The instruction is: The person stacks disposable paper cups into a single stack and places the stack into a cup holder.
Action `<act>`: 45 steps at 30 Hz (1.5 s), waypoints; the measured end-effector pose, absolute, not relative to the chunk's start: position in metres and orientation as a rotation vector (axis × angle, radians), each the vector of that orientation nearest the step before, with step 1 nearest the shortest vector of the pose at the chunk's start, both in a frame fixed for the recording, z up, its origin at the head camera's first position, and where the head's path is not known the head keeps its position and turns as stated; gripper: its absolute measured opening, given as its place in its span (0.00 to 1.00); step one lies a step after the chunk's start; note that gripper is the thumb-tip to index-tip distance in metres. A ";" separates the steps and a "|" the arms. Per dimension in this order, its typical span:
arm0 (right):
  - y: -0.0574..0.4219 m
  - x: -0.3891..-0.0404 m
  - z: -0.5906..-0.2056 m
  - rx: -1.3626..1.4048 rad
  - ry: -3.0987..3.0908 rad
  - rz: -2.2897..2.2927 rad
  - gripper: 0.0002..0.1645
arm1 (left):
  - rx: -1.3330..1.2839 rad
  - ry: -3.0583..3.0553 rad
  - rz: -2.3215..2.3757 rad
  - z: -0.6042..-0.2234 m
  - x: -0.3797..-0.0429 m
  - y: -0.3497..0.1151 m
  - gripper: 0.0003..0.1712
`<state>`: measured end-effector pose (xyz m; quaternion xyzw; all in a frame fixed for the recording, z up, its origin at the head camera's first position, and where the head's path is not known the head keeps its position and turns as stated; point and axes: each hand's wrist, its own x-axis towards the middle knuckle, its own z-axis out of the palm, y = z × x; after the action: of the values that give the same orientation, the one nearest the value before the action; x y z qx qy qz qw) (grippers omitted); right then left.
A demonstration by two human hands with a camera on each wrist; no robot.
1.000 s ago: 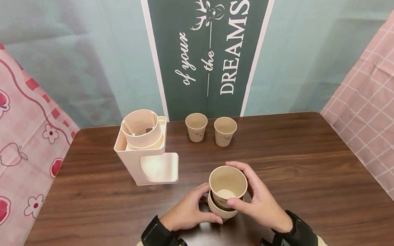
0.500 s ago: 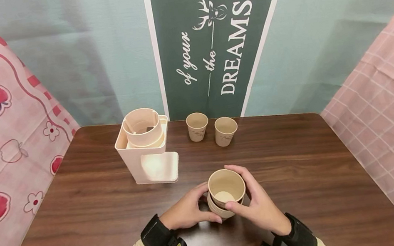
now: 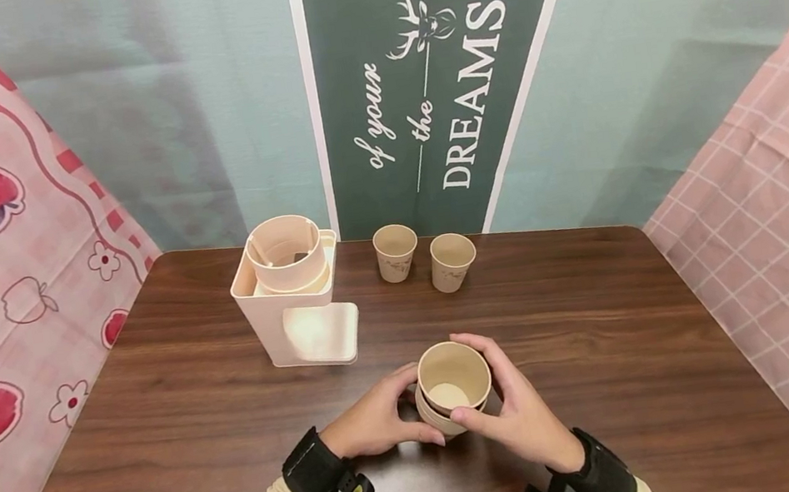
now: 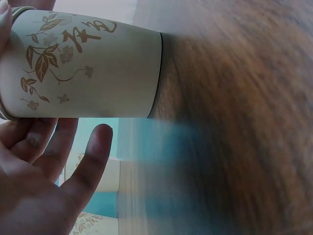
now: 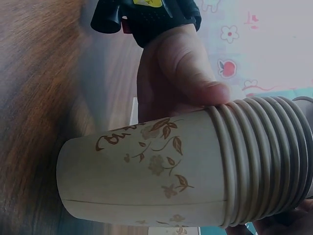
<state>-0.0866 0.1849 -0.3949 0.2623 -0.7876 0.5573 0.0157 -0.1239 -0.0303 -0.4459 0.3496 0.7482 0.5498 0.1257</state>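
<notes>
A stack of nested beige paper cups (image 5: 142,171) stands on the table in front of the person, bottom end down. Brown leaves and lettering are printed on its side, and several rims (image 5: 254,161) crowd its upper end. The left hand (image 3: 377,421) grips the stack from the left, its thumb on the near side. From the right, the right hand (image 3: 519,409) holds the topmost paper cup (image 3: 453,372) between a thumb at the near rim and fingers at the far side. This top cup sits inside the stack's mouth, slightly tilted. Its inside faces the head camera.
Two single paper cups (image 3: 395,252) (image 3: 453,261) stand upright at the back of the wooden table (image 3: 601,318). To their left is a cream-coloured appliance (image 3: 269,322) with a round open top and a flat base. Printed cloths hang around the table.
The right hand has lowered the top paper cup a little, deeper into the stack, so less of the stack's opening shows. The left hand stays in place around the stack.
</notes>
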 end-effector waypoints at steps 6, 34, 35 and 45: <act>0.185 -0.086 -0.397 0.815 -2.452 1.735 0.47 | 1.019 2.174 1.606 -0.445 -0.124 -0.031 0.44; 0.188 -0.085 -0.400 0.828 -2.520 1.666 0.46 | 1.024 2.175 1.609 -0.443 -0.124 -0.030 0.44; 0.188 -0.085 -0.400 0.828 -2.525 1.660 0.46 | 1.024 2.176 1.609 -0.443 -0.124 -0.030 0.44; 0.189 -0.086 -0.401 0.854 -2.559 1.644 0.46 | 1.022 2.149 1.628 -0.444 -0.124 -0.030 0.44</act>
<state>-0.0861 0.1893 -0.4009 0.2703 -0.8099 0.5205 -0.0088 -0.1242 -0.0304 -0.4444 0.3515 0.7391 0.5600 0.1290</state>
